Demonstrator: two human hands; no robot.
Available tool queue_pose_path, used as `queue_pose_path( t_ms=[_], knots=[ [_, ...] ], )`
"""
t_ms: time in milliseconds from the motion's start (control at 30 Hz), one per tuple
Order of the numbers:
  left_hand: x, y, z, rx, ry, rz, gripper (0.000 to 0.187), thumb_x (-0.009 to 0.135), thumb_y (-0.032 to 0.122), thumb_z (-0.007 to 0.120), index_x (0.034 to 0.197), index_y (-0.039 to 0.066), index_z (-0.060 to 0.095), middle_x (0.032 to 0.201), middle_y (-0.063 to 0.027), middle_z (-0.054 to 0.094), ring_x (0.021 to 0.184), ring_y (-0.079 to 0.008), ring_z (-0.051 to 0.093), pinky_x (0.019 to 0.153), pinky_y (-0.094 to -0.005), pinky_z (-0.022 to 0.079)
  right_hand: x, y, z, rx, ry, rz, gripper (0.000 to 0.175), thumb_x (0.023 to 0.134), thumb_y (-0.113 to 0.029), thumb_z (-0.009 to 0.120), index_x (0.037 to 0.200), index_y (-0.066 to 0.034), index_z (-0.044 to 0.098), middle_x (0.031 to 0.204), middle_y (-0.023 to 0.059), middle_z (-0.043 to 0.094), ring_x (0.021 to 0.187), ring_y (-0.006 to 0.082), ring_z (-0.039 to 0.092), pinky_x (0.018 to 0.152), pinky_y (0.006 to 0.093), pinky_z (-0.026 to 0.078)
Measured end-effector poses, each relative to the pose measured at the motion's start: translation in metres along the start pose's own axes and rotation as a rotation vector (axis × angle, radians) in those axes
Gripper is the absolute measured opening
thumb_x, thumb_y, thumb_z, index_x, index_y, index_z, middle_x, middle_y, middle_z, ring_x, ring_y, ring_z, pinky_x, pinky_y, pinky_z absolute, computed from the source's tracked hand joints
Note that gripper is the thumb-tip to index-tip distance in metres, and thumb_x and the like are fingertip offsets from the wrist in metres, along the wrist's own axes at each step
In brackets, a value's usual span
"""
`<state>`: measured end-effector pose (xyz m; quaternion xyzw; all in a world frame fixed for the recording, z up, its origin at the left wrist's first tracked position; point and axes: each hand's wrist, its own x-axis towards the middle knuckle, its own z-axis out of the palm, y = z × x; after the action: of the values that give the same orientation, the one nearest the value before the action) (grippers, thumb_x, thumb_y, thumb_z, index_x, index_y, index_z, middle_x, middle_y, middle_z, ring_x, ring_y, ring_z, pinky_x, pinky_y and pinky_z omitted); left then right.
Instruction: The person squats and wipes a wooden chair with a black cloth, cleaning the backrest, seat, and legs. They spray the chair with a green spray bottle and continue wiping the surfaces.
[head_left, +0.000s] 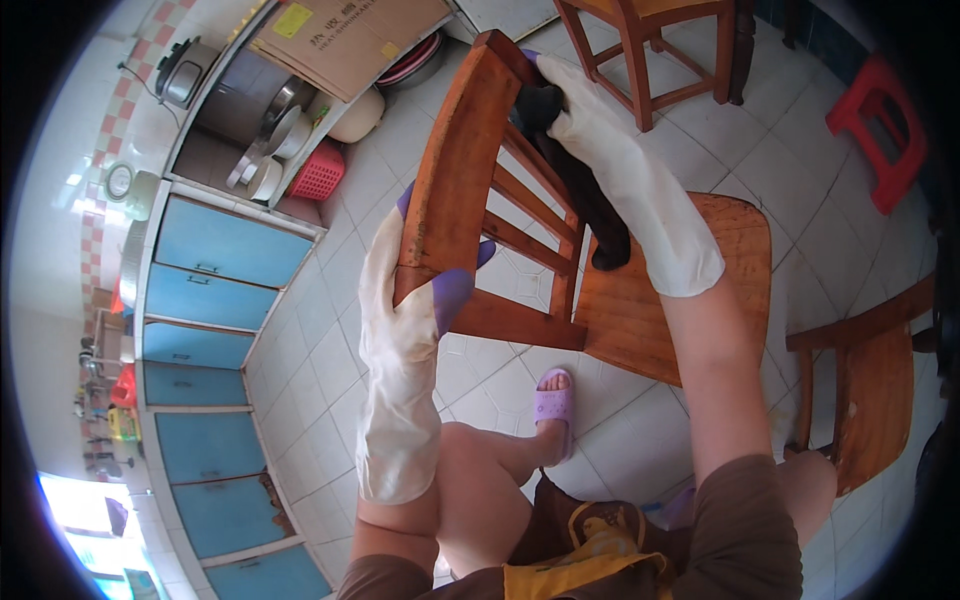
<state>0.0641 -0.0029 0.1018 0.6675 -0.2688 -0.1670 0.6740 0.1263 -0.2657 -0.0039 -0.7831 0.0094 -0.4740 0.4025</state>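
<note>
A wooden chair (459, 172) stands before me, its slatted backrest towards me and its seat (675, 300) beyond to the right. My left hand (420, 277), in a whitish rubber glove with purple fingertips, grips the near end of the chair's top rail. My right hand (551, 90), in a matching glove, is at the far end of that rail with a dark cloth (585, 187) bunched in it. The cloth hangs down behind the slats towards the seat. The fingers of my right hand are partly hidden by the cloth and the rail.
Blue cabinets (232, 232) line the left, with pots and a pink plastic basket (319, 172) on shelves and a cardboard box (345, 45) above. Another wooden chair (874, 405) stands at right, a wooden seat's legs (641, 82) at the top, a red plastic stool (885, 135) at upper right.
</note>
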Motion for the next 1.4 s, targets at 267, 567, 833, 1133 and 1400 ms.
queue_pose_path(
  t_ms=[267,567,833,1133,1400],
  knots=[
    [0.001,-0.002,0.000,0.016,-0.009,0.041,0.077,0.067,0.002,0.053,0.143,-0.004,0.044,0.126,-0.0171,0.058,0.111,-0.0267,0.062,0.098,-0.0387,0.053,0.003,0.005,0.001,-0.048,-0.030,0.110,0.050,0.076,0.009,0.058,0.125,0.0021,0.057,0.123,0.0197,0.063,0.114,0.0339,0.061,0.096,0.0362,0.047],
    [0.000,-0.001,0.000,0.001,-0.005,0.024,0.076,0.067,0.000,0.051,0.143,-0.004,0.044,0.127,-0.0163,0.058,0.113,-0.0265,0.062,0.100,-0.0387,0.053,0.002,0.008,-0.010,0.097,-0.121,0.184,0.049,0.081,0.002,0.060,0.130,0.0000,0.055,0.125,0.0174,0.063,0.118,0.0293,0.060,0.101,0.0340,0.045],
    [0.000,-0.003,-0.001,0.004,-0.002,0.044,0.076,0.069,0.000,0.052,0.143,-0.004,0.043,0.129,-0.0169,0.057,0.113,-0.0269,0.062,0.099,-0.0376,0.052,-0.017,0.019,0.021,-0.090,0.117,-0.061,0.052,0.079,-0.001,0.060,0.130,-0.0051,0.052,0.120,0.0201,0.062,0.110,0.0409,0.057,0.096,0.0467,0.046],
    [-0.001,-0.001,-0.002,0.046,-0.003,0.019,0.077,0.068,0.002,0.054,0.144,-0.003,0.043,0.128,-0.0161,0.058,0.112,-0.0275,0.063,0.097,-0.0380,0.053,-0.091,0.042,0.005,-0.171,-0.045,0.337,0.057,0.077,-0.003,0.066,0.132,-0.0091,0.051,0.112,0.0208,0.064,0.106,0.0408,0.058,0.091,0.0450,0.047],
    [0.002,0.001,0.000,0.029,0.038,0.022,0.077,0.067,0.001,0.053,0.143,-0.003,0.044,0.124,-0.0147,0.060,0.108,-0.0271,0.064,0.095,-0.0370,0.054,-0.004,-0.007,0.020,-0.280,0.109,0.111,0.055,0.078,-0.012,0.072,0.128,-0.0103,0.051,0.105,0.0194,0.066,0.098,0.0420,0.060,0.085,0.0492,0.047]
  ],
)
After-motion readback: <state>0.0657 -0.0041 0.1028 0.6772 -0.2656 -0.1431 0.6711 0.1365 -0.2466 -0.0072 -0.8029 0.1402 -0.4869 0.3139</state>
